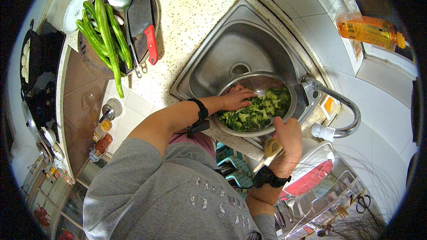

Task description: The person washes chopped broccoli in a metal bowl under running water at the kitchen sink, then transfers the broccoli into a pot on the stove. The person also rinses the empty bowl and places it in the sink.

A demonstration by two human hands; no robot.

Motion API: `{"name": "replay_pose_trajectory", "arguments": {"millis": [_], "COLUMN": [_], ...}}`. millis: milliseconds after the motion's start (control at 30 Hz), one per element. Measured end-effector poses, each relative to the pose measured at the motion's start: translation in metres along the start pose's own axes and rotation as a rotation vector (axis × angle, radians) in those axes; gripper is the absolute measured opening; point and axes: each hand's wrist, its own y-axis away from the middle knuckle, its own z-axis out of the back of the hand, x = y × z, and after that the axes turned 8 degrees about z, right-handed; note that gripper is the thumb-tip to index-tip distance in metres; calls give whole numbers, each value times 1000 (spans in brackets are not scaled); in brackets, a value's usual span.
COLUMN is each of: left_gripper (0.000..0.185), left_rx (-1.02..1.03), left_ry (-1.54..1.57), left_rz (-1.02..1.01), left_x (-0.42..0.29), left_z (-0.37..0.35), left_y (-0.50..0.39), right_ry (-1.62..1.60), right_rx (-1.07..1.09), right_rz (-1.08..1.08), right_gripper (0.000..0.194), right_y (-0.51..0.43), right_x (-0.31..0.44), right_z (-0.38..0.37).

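A stainless steel bowl [293,101] holding cut broccoli florets [253,116] sits over the near part of the metal sink [233,43]. My left hand [237,99] reaches into it from the left and rests on the broccoli, fingers extended. At the bowl's near right side, my right hand [288,135] pinches the rim, its thumb on the edge; the other fingers are partly hidden. Just below that hand lies a round brush [272,147] with a light handle. The drain [239,70] shows beyond the bowl.
A curved faucet [347,106] stands right of the sink. Peeled green gourds [106,36], a spatula [126,13] and a red-handled cleaver [143,16] lie on a round chopping board [90,60]. A white plate [74,11] is beside it. An orange liquid bottle [367,31] sits upper right.
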Motion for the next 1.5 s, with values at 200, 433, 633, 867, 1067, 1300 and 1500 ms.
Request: {"name": "replay_pose_trajectory", "arguments": {"millis": [200, 433, 633, 867, 1067, 1300, 1500], "left_gripper": [48, 47, 48, 51, 42, 29, 38], "left_rx": [14, 34, 73, -196, -291, -274, -287], "left_ry": [17, 12, 5, -184, -135, 266, 900], "left_rz": [-7, 10, 28, 135, 31, -21, 124], "left_x": [4, 4, -5, -29, -61, -134, -152], "left_z": [-3, -5, 5, 34, 87, 132, 128], "left_y": [-1, -2, 0, 12, 30, 52, 43], "right_ry": [28, 72, -23, -609, -978, -1373, -1394], "right_rx": [11, -12, -21, -187, -254, -291, -323], "right_rz": [-18, -28, -44, -54, 48, 37, 69], "right_gripper": [48, 51, 46, 18, 12, 16, 13], "right_y": [-2, -2, -4, -4, -25, -41, -70], "right_x": [1, 5, -9, -75, -122, -135, -117], "right_z": [1, 1, -3, -56, -121, -165, -182]}}
